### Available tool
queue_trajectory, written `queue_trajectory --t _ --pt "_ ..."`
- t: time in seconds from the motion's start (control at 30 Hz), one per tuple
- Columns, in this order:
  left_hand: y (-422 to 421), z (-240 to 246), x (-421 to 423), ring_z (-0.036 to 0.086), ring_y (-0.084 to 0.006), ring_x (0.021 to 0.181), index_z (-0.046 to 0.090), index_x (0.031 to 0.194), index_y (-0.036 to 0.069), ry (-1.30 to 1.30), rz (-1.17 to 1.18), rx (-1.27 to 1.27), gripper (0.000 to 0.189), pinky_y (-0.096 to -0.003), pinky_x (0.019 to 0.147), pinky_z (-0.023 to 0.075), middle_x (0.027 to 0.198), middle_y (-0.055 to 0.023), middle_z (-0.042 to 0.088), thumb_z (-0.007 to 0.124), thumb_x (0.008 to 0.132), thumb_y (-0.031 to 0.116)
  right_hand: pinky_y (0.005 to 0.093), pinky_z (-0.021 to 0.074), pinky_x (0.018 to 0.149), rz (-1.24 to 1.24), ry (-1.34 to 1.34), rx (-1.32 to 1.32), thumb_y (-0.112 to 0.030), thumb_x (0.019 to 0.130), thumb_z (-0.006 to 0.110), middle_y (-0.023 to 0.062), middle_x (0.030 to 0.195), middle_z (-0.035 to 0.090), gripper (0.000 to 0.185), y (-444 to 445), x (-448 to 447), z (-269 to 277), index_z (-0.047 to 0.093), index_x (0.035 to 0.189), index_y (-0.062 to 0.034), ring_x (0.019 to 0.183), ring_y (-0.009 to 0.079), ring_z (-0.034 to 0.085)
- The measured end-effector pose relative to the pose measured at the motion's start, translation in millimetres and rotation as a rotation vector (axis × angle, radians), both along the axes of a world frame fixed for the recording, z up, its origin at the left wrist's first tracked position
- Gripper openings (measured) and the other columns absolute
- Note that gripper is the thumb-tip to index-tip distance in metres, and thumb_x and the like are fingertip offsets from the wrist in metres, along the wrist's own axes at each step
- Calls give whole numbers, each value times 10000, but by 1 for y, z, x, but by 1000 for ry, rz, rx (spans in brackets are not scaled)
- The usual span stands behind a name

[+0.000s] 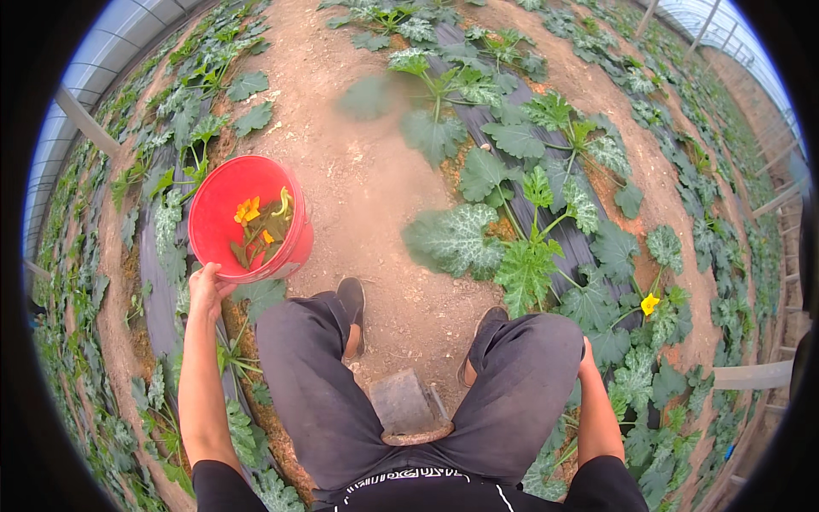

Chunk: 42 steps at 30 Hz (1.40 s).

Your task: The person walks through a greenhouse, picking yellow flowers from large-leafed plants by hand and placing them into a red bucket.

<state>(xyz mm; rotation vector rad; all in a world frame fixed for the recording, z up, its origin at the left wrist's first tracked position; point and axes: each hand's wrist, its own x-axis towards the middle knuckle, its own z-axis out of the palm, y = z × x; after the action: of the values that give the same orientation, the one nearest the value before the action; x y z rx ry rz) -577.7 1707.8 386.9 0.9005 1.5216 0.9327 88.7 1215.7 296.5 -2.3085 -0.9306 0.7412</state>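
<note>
My left hand (pixel 208 291) grips the rim of a red plastic bucket (pixel 214 198), which is tilted so that its inside shows. In the bucket lie yellow squash blossoms (pixel 247 210), a pale green curled piece and withered brownish-green plant bits. My right hand (pixel 585 358) is beside my right knee, mostly hidden behind the trouser leg; its fingers cannot be seen. A squash plant with jagged, silver-marked leaves (pixel 461 240) grows to the right of the path. Farther right, a yellow blossom (pixel 649 304) stands open among the leaves.
I sit low over a dirt path (pixel 345 173), a worn grey seat-like object (pixel 403 403) between my legs. Squash rows in black plastic mulch (pixel 569 237) run along both sides. Pale posts (pixel 89 125) and a curved greenhouse covering rise at the edges of view.
</note>
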Motion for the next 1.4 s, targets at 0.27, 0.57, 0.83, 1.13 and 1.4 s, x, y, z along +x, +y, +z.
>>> queue_trajectory --t 0.27,0.57,0.83,1.13,1.4 --pt "72 18 48 732 -290 850 605 1112 -64 33 47 53 335 -415 798 634 986 -186 720 632 903 197 367 568 679 -38 70 -206 -134 891 689 146 842 753 231 -48 -13 -63 733 1032 44 729 206 728" --pt "120 -22 72 715 -367 960 562 1209 -85 -65 108 -62 403 -479 882 621 1118 -249 682 615 914 184 396 568 723 -156 95 -272 -219 889 700 181 898 761 262 -51 -7 -80 744 977 23 785 267 741" --pt "175 -122 89 701 -353 982 565 1233 -27 -234 111 -168 438 -470 879 608 1145 -207 682 642 889 234 431 536 915 -66 111 -299 -367 815 745 237 1121 721 425 -7 -6 -91 729 1082 -36 1091 420 670" --pt "234 -178 115 674 -359 1001 550 1251 0 -308 75 -224 434 -488 899 590 1193 -195 653 649 907 246 408 573 817 -76 -116 -458 -297 855 714 174 890 762 319 19 4 -21 764 1020 -29 871 327 745" --pt "285 -184 131 654 -368 1044 504 1354 63 -387 -61 -321 453 -505 903 573 1253 -186 630 618 981 294 346 578 803 -624 147 -395 -279 914 709 73 818 773 242 -5 -54 4 787 993 -64 783 181 744"
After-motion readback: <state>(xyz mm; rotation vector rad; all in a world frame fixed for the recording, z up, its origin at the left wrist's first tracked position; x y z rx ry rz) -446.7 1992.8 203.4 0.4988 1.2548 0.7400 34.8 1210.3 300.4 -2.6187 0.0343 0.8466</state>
